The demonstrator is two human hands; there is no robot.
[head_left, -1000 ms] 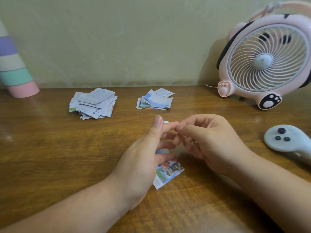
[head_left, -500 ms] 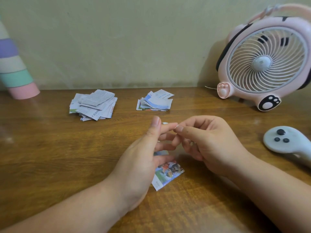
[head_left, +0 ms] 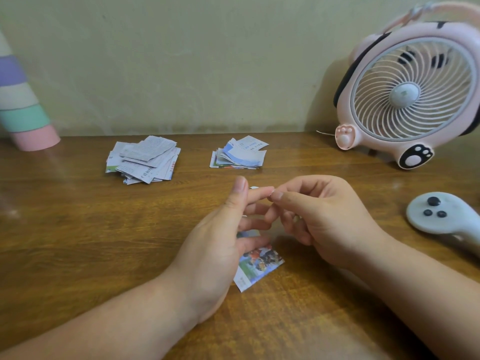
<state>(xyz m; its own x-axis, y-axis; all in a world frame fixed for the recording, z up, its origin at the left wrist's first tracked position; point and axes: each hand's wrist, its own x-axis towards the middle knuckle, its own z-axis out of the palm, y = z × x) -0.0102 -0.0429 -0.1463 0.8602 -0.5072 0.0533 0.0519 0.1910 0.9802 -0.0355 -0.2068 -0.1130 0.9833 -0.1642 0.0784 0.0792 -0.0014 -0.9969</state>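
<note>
- Paper is the work in hand: a white scrap (head_left: 254,187) shows only as a sliver above the fingertips where both hands meet, raised over the middle of the wooden table (head_left: 78,229).
- Right hand (head_left: 319,219): thumb and forefinger are drawn tip to tip in a narrow pinch at the scrap, with the other fingers curled beneath.
- Left hand (head_left: 215,245): the thumb stands upright and clear and the forefinger reaches across to touch the right fingertips. Whether this hand grips the scrap itself cannot be told.
- Colour-printed paper piece (head_left: 259,266): it lies flat on the table directly below the hands, its upper part hidden under the left hand's lower fingers. It appears to be in neither heap yet.
- Text-printed pile (head_left: 145,158): a loose heap of grey-print pieces towards the back of the table, left of centre.
- Blue-and-white pile (head_left: 240,154): a smaller heap just to its right, the two standing apart.
- Judgement on progress: the two heaps suggest sorting is well advanced. On this view only the scrap and the colour-printed piece are left to place, so the job looks near its end.
- Surroundings: a pink paw-print desk fan (head_left: 410,94) stands at the back right, a pale handheld controller (head_left: 441,216) lies near the right edge, and a pastel-striped cone (head_left: 20,105) stands at the far left.
</note>
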